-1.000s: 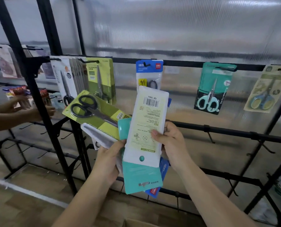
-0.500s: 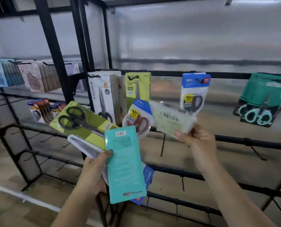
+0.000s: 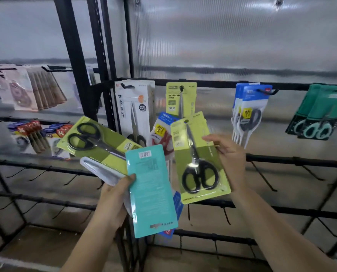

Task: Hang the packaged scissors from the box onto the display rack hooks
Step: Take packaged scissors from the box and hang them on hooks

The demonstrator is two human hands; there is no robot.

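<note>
1. The right hand (image 3: 229, 160) is pinching a green scissors pack (image 3: 198, 160); the left hand (image 3: 112, 201) is gripping a fan of packs (image 3: 151, 191).
2. Both are hovering before the black display rack (image 3: 281, 86), backed by translucent panelling.
3. The hanging green pack (image 3: 180, 99) is reading "SCISSORS" and "GRIP".

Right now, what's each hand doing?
Left hand: grips a fan of scissor packs.
Right hand: holds one green scissors pack.

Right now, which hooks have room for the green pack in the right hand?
Crowded: the top rail, where the white scissors packs, green pack, blue packs and teal packs hang. Free: the bare hooks on the middle rail right of the right hand, and the lower rails.
</note>
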